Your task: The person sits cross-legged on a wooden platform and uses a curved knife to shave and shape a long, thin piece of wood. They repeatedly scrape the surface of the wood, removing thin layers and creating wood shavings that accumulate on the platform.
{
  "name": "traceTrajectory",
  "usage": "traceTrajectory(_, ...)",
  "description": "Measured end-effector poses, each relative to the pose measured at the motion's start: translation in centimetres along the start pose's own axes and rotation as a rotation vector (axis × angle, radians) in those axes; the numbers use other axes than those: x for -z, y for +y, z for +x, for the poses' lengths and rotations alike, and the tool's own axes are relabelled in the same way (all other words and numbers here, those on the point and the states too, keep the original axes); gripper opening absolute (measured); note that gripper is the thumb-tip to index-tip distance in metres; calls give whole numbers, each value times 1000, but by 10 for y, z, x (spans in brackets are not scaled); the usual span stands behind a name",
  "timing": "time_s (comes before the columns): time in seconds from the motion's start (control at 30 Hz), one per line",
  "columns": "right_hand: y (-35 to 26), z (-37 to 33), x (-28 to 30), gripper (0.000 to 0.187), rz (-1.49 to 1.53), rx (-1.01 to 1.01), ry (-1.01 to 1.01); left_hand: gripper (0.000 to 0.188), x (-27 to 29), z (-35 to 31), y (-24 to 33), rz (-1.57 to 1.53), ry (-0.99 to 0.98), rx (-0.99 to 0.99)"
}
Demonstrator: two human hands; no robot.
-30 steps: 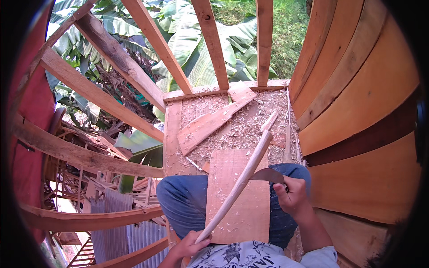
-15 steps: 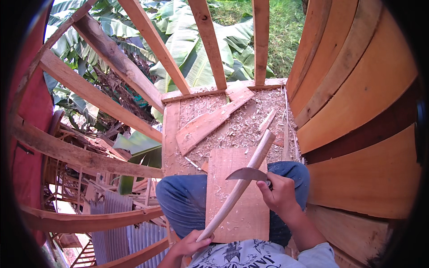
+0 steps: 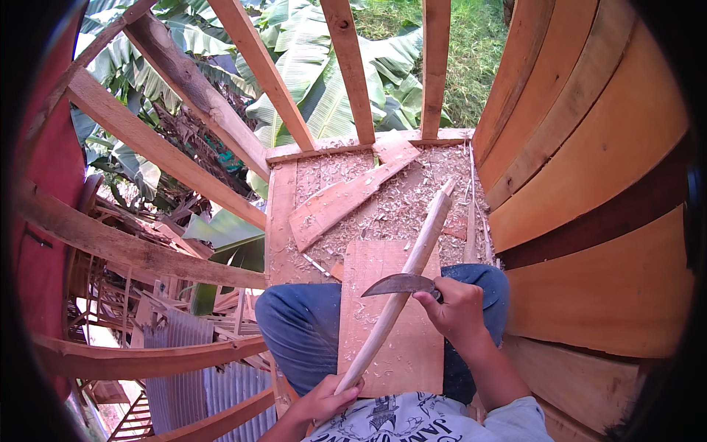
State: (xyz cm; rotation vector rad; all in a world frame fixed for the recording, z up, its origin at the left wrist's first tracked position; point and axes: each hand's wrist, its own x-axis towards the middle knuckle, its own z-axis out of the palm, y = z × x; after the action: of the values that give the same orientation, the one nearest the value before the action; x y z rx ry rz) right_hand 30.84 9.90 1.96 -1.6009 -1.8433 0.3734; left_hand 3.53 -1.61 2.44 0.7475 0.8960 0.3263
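My left hand is closed round the near end of a long pale wooden stick, which slants up and to the right, away from me. In my right hand is a knife with a curved dark blade; most of its handle is hidden by my fingers. The blade lies across the stick, about midway along it, its tip pointing left. Beneath the stick, a flat wooden board rests across my lap, between my knees, with a few shavings on it.
Wood shavings cover the plank floor ahead. An angled wooden offcut lies there. Upright slats with banana leaves behind stand at the front, curved-looking rails at the left, and a plank wall close on the right.
The knife has shifted slightly left and up the picture across the stick. The stick's far end has risen toward the top of the picture, and my left hand has moved slightly right.
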Motion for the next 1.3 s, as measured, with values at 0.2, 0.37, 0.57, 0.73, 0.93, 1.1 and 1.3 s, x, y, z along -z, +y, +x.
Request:
traceTrajectory(0.2, 8, 6, 10, 53, 4, 23, 34, 33, -1, -9, -19, -282, -102, -3)
traceTrajectory(0.37, -7, 4, 21, 53, 7, 83, 35, 38, -3, -5, -18, -299, -131, 8)
traceTrajectory(0.57, 7, 11, 12, 50, -17, -3, 19, 40, -9, -7, -18, -289, -88, 57)
traceTrajectory(0.73, 20, 26, 20, 50, -20, -77, 85, 30, -11, -9, -22, -177, -118, 6)
traceTrajectory(0.93, -11, 20, 28, 50, -76, 171, -94, 41, -12, -8, -20, -91, -71, -17)
traceTrajectory(1.1, -2, 16, 21, 50, 2, -13, -33, 29, -15, -8, -23, -178, -110, 11)
traceTrajectory(1.3, 19, 23, 10, 50, -48, 23, -50, 34, -13, -4, -24, -168, -72, -12)
